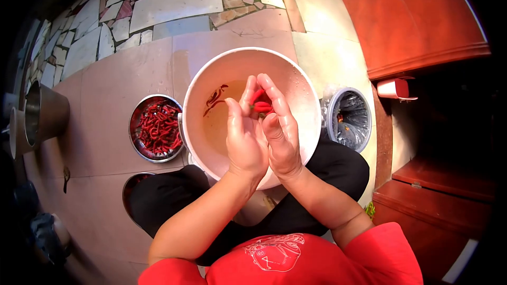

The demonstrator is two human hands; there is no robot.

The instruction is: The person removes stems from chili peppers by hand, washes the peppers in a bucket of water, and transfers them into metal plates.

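Observation:
My left hand (247,140) and my right hand (282,129) are cupped together, palms facing up, above a large white basin (306,100). Between the fingers lie a few red chili peppers (261,106), partly hidden by my right hand. Shallow, yellowish water (222,126) covers the basin's bottom. At its left side, several more red chilies (215,97) sit in the water. Left of the basin, a round metal bowl (150,156) holds a heap of red chilies (158,128).
A bin lined with dark plastic (361,142) stands right of the basin. A second bowl (126,194) is mostly hidden by my left leg. Metal pails (55,111) stand at far left. Reddish wooden furniture (406,16) borders the right side.

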